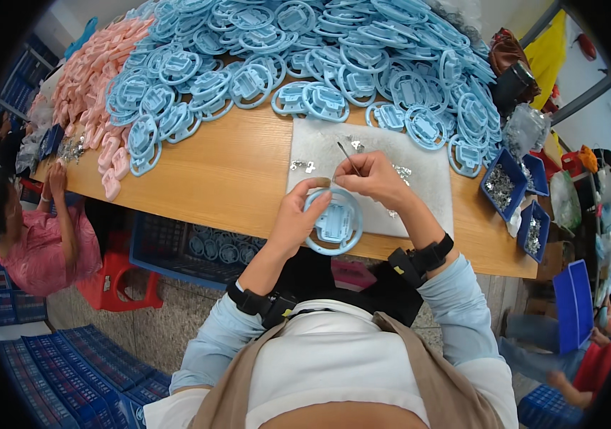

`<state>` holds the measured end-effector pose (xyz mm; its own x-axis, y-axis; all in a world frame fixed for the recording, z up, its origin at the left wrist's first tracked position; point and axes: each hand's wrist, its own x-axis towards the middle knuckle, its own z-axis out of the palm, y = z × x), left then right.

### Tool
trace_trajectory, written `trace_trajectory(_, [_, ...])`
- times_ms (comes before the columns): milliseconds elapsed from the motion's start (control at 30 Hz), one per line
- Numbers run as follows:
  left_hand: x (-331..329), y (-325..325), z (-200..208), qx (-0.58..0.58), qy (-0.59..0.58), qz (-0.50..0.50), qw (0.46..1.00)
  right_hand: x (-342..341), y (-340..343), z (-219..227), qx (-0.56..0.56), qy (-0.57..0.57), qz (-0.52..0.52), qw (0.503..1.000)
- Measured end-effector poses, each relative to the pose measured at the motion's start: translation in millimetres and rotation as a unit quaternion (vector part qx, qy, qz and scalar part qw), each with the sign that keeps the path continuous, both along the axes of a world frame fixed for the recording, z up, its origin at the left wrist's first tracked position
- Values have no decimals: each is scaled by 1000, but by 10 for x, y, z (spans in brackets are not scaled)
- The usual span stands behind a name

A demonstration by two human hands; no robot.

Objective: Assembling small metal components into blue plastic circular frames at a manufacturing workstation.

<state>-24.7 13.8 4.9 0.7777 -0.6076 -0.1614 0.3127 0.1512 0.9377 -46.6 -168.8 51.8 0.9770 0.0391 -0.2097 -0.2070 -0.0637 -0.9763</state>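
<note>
In my left hand (pixel 301 211) is a light blue plastic ring part (pixel 335 223) with a moulded frame in its middle, held at the table's front edge. Thumb and fingers pinch its upper rim. My right hand (pixel 371 179) is closed on a thin dark metal tool (pixel 349 159), like a pair of tweezers, slanting up to the left. The right fingertips meet the left ones at the top of the ring; whatever small piece lies between them is hidden. Small silver metal clips (pixel 310 166) lie scattered on the white foam mat (pixel 420 207) under and beyond my hands.
A big heap of blue ring parts (pixel 248 82) fills the table's far side, with pink plastic parts (pixel 109 71) to its left. Blue bins (pixel 503 183) of metal pieces stand at the right edge. A person in pink (pixel 52 243) sits at left; another in red (pixel 598 365) is at right.
</note>
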Motion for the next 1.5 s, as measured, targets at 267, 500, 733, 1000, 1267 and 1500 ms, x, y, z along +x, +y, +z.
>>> trace_trajectory(267, [-59, -29, -72, 53, -99, 10, 994, -168, 101, -84, -112, -72, 8, 991])
trace_trajectory(500, [-76, -12, 18, 67, -82, 20, 994, -299, 140, 13, -267, -235, 0, 935])
trace_trajectory(733, [-93, 12, 36, 30, 4, 52, 998, -443, 173, -147, -290, -278, 15, 916])
trace_trajectory(1000, [-112, 16, 50, 44, 1, 45, 998, -634, 386, -117, -464, -250, -21, 850])
trace_trajectory(1267, [-161, 21, 51, 27, 18, 54, 998, -732, 441, -295, -297, -151, -189, 924])
trace_trajectory(1500, [-241, 84, 209, -3, 14, 44, 999, -627, 450, -157, -125, -73, -195, 970])
